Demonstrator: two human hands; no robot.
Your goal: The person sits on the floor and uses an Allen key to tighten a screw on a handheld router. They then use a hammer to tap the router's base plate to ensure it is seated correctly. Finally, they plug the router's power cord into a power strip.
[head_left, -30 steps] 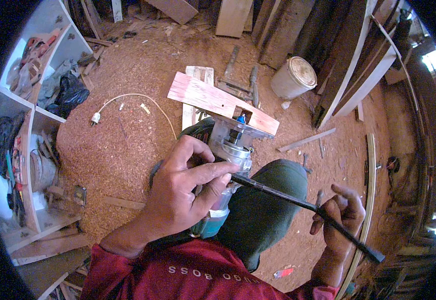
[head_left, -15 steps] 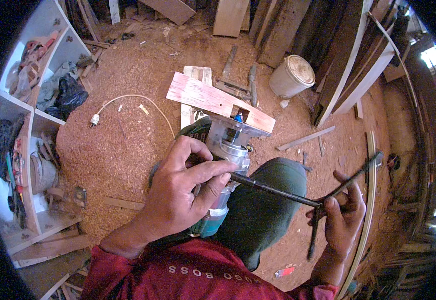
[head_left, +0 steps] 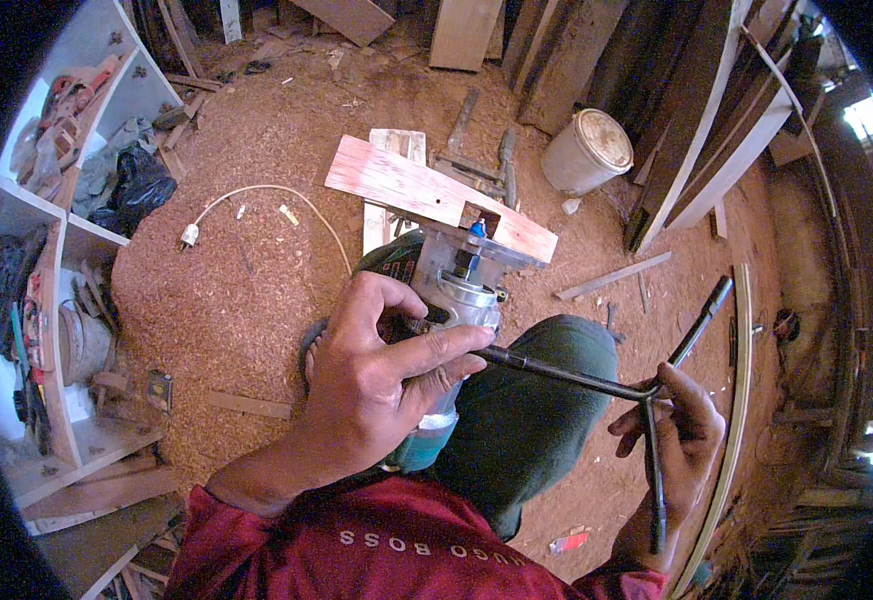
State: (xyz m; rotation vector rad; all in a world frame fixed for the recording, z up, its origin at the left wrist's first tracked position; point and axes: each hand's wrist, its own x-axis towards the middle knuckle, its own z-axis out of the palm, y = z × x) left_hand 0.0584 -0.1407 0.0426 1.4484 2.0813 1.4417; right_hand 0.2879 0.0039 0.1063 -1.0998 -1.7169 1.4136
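A black three-armed Y-shaped socket wrench (head_left: 566,377) lies across my lap, one arm pointing at a trim router. My left hand (head_left: 371,375) pinches the end of that arm at the router's side; the fingertips partly hide the socket end. At the wrench's hub, my right hand (head_left: 681,425) holds with thumb and fingers; the other two arms slant up and down. The trim router (head_left: 468,300), with a metal housing and teal end cap, stands between my knees. A wooden board (head_left: 406,185) sits across its clear base, and a blue bit (head_left: 478,229) shows in the board's cut-out.
A white lidded bucket (head_left: 586,152) stands ahead right, near leaning planks (head_left: 696,150). Shelves (head_left: 66,250) with bags and tools line the left. A cord with a plug (head_left: 190,236) lies on sawdust. A hammer and clamp-like tool (head_left: 471,170) lie beyond the board.
The wrench has turned about its long arm, so its two free arms now sit differently. My right fingers have shifted at the hub. My left fingertips have moved slightly right; the board has shifted a little.
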